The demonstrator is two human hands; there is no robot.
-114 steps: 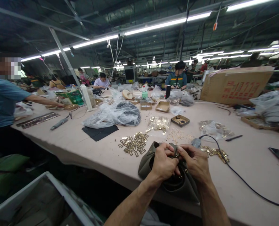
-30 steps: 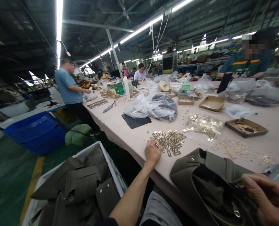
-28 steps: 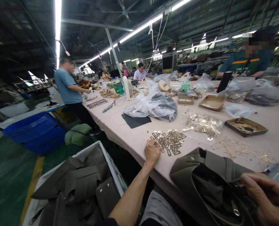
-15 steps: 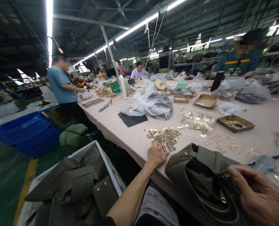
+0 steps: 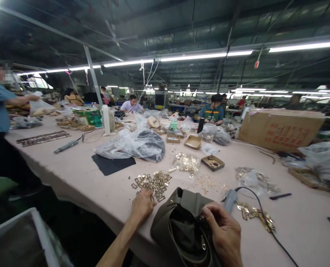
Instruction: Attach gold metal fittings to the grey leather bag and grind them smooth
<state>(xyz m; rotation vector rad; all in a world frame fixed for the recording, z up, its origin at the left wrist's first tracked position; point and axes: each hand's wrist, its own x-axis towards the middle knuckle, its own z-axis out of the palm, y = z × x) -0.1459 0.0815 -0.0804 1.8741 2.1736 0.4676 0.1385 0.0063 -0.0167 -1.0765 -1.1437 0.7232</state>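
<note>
A dark olive bag stands at the table's near edge with its mouth facing me, showing a black lining and a metal zip pull. My right hand is closed on the bag's upper right rim, thumb against bent fingers; whether a small part is also between them is hidden. Left of the bag, my left hand touches the near edge of a pile of brass-coloured rectangular metal plates with slots. Its thumb stands apart from the other fingers, whose tips are partly hidden among the plates.
Beyond lie a bag of metal plates, a small parts tray and a plastic-wrapped bundle. A corded grey tool lies right of the bag, near more plates. A white bin stands lower left. Several people work around.
My view has swung right and up, bringing a large carton and the table's right side into sight. Both hands keep their places, left at the plates, right on the bag.
</note>
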